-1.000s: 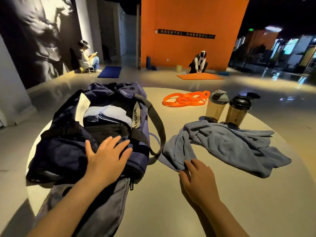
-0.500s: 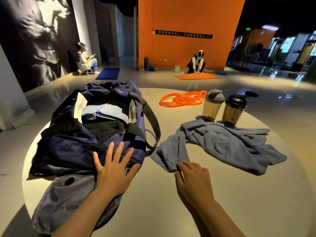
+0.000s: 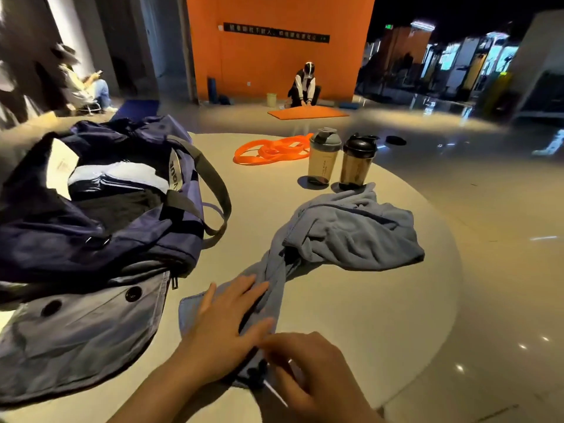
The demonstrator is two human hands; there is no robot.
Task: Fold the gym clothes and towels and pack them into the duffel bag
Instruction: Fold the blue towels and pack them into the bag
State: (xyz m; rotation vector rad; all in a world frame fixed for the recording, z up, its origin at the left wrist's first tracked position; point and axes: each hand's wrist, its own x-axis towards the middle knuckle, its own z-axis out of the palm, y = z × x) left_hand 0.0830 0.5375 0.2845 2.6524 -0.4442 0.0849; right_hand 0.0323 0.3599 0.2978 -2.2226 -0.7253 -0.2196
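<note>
A navy duffel bag (image 3: 100,227) lies open on the left of the round table (image 3: 351,315), with folded light-blue and black clothes (image 3: 122,184) inside. A blue-grey towel (image 3: 351,233) lies crumpled mid-table, one end stretched toward me. My left hand (image 3: 225,325) presses flat on that near end with straight fingers. My right hand (image 3: 308,367), blurred, pinches the towel's near edge beside the left hand.
An orange resistance band (image 3: 268,151) and two shaker bottles (image 3: 323,157) (image 3: 355,163) stand at the far side of the table. Two people sit on the floor further back, one on an orange mat (image 3: 308,112).
My left hand left the duffel bag and came down on the towel. My right hand dragged the towel's end toward me. The view shifted right.
</note>
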